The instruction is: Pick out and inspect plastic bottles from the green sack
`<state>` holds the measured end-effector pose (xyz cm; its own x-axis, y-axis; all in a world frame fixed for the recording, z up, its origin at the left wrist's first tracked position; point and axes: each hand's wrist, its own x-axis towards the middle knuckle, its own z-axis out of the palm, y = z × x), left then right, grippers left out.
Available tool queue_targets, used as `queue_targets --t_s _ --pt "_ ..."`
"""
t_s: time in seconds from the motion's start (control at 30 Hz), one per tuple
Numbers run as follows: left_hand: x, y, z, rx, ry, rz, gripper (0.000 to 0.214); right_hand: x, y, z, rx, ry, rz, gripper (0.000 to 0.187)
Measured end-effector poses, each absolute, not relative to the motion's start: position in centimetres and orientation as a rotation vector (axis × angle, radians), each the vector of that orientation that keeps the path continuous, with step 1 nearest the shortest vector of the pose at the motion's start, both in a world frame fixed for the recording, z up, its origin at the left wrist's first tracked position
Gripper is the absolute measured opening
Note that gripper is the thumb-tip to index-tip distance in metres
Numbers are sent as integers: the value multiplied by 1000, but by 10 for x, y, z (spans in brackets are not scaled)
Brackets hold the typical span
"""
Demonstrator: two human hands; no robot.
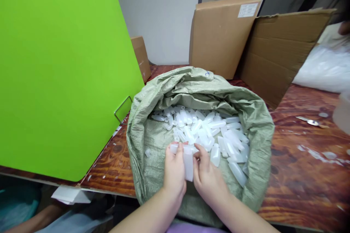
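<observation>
Grey-green and crumpled, the sack (261, 127) stood open on the table (298, 189) before me, its rim rolled down. Over its near part, my left hand (175, 171) pinched a white bottle (188, 164), thumb in front and fingers behind. My right hand (209, 178) met its right side with bent fingers and thumb; whether they gripped it too, I could not tell. Another white part lay crosswise at the top, under my left thumb; I could not tell whether it was a separate piece.

From my hands, the heap of bottles (203, 127) inside the sack lay around one o'clock, many overlapping. Outside it, a green board (62, 72) leaned large at ten o'clock and a small box (141, 58) sat at eleven. A bigger box (220, 40) stood just past twelve, touching the cardboard (284, 51) toward two. A spoon (311, 121) lay between two and three. Low around eight-thirty, another person's arm (45, 219) showed near a teal basin (20, 204).
</observation>
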<state>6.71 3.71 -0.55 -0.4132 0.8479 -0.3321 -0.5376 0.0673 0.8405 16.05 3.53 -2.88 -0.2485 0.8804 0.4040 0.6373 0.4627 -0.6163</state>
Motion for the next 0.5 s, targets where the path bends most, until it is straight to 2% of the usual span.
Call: queue_targets --t_s 0.17,0.27,0.4,0.5 --pt "68 42 -12 394 1304 1558 19 163 39 -36 -1192 -2187 194 46" --pt "68 43 -16 400 1302 1557 21 165 40 -32 -1185 -2203 202 50" --pt "64 45 -18 440 1343 1604 24 170 42 -27 -1013 -2122 683 46" --pt "59 44 -18 551 1318 1627 26 171 42 -29 -1044 -1902 986 40"
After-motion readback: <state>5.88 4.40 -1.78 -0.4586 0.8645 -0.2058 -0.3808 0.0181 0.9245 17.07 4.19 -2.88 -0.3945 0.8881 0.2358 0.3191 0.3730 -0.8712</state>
